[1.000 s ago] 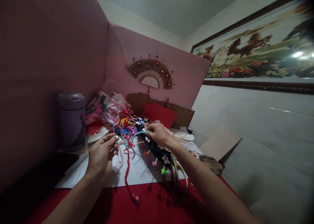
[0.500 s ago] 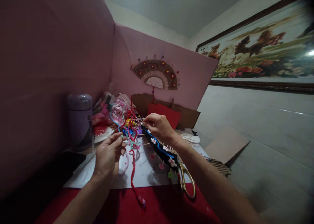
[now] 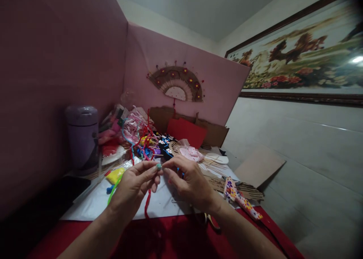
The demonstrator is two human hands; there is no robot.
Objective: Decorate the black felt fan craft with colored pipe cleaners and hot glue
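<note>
My left hand [image 3: 138,181] pinches a small teal piece [image 3: 159,167], rounded and perhaps clay, between thumb and forefinger. Right beside it is my right hand [image 3: 188,181], its fingertips drawn together close to the piece's right side; what they hold, if anything, is too small to make out. Behind both hands lies a black-edged fan [image 3: 167,143] with white flowers, blue trim and a pink spotted cloth [image 3: 189,152]. Gold-handled scissors [image 3: 212,223] sit partly hidden beneath my right forearm.
A purple bottle [image 3: 82,138] stands at the left. Yellow clay [image 3: 115,175] and a red fuzzy stem [image 3: 148,204] lie on white paper. A flower-patterned glue gun [image 3: 241,198] rests at the right. A finished brown fan [image 3: 176,81] hangs on the pink panel [image 3: 221,85].
My right hand has left the black fan's edge and come down beside my left. The fan, earlier stretched toward me under my right hand, now lies farther back. My left hand has moved right.
</note>
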